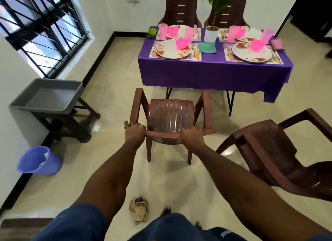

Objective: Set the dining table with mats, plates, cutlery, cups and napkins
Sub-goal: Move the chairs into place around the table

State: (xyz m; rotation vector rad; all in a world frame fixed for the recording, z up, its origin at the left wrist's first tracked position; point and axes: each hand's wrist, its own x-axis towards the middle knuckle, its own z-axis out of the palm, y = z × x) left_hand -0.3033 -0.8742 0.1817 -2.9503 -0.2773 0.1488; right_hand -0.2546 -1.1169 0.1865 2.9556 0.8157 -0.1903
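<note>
Nearest of all, a crumpled scrap of paper [138, 212] lies on the floor by the person's feet, stray litter by the look of it rather than part of the setting. Just beyond, both arms reach forward to a brown plastic chair [170, 116], which faces the counter with its back toward the person: the left hand [135, 132] has its grip curled tight over the top rail of the backrest at its left corner, and the right hand [190, 135] is clamped on the same rail further right. Holding the rail at two spread points, I'd judge, keeps the chair square as it is steered toward the near left place. A second chair [280, 156] stands at an angle to the right, probably waiting for the other near place. Off to the left sit a lilac bucket [38, 161] and a grey tray [48, 96] on a low dark stand, handy to the counter. Farther on, the counter [213, 73], draped in purple cloth, looks close to fully laid: four floral mats, each with a plate [172, 49], pink bowls and tumblers, cutlery [195, 51] beside the near left plate, a green napkin [207, 47] between the near places. A potted plant [212, 32] marks the middle, and two more chairs [181, 10] are already drawn up along the far side.
</note>
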